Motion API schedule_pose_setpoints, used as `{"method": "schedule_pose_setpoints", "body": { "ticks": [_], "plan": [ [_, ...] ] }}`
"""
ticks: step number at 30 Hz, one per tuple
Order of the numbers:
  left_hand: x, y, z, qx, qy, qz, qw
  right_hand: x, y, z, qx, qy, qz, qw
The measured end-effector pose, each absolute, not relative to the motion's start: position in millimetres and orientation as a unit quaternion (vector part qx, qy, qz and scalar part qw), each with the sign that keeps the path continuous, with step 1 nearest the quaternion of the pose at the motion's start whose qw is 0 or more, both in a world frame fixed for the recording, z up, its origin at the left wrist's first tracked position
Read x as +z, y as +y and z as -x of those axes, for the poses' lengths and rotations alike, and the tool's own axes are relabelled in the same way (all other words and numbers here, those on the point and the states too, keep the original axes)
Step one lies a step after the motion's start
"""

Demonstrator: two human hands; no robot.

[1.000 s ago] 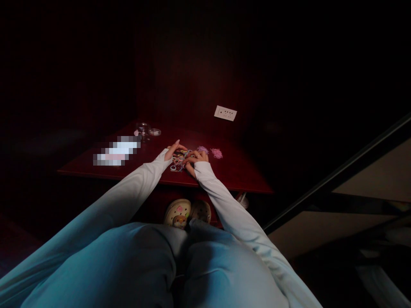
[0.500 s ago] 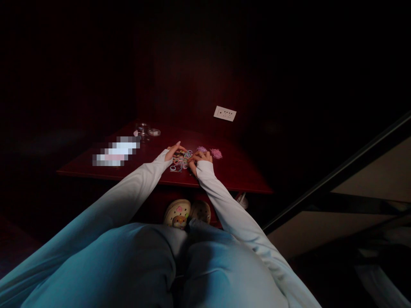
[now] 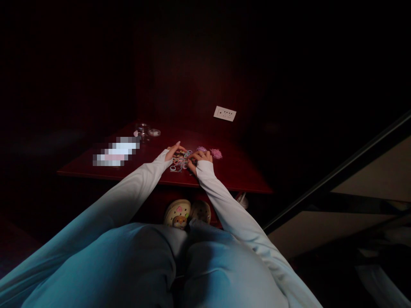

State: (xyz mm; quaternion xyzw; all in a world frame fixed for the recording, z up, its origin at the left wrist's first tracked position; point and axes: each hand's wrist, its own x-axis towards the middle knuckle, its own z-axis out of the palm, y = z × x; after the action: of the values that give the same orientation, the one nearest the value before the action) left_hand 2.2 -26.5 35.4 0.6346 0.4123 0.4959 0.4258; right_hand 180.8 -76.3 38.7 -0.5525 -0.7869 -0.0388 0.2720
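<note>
A loose heap of small multicoloured hair ties (image 3: 180,161) lies on the dark red table near its front edge. My left hand (image 3: 175,150) rests at the heap's left side, fingers stretched over it and apart. My right hand (image 3: 199,158) is at the right side of the heap, its fingers bent and the thumb apart from them; I see nothing held in it. Just beyond this hand lie a small purple bunch (image 3: 201,149) and a pink bunch (image 3: 216,153) of similar ties.
Clear round containers (image 3: 143,129) and a round lid (image 3: 154,132) stand at the table's back left. A blurred-out bright flat object (image 3: 117,152) lies on the left of the table (image 3: 150,173). A white socket plate (image 3: 225,113) is on the back wall. Clogs (image 3: 178,210) show below.
The fingers of my right hand have shifted slightly at the heap, and a gap now shows between thumb and fingers. My left hand stays where it was.
</note>
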Motion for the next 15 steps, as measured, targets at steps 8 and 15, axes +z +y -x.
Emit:
{"method": "schedule_pose_setpoints", "body": {
  "ticks": [8, 15],
  "plan": [
    [36, -29, -1, 0.498, 0.409, -0.637, 0.424, 34, -70, -181, -0.014, -0.808, 0.521, 0.275],
    [31, -22, -3, 0.504, 0.420, -0.628, 0.418, 30, -63, -182, -0.017, -0.809, 0.514, 0.285]
  ]
}}
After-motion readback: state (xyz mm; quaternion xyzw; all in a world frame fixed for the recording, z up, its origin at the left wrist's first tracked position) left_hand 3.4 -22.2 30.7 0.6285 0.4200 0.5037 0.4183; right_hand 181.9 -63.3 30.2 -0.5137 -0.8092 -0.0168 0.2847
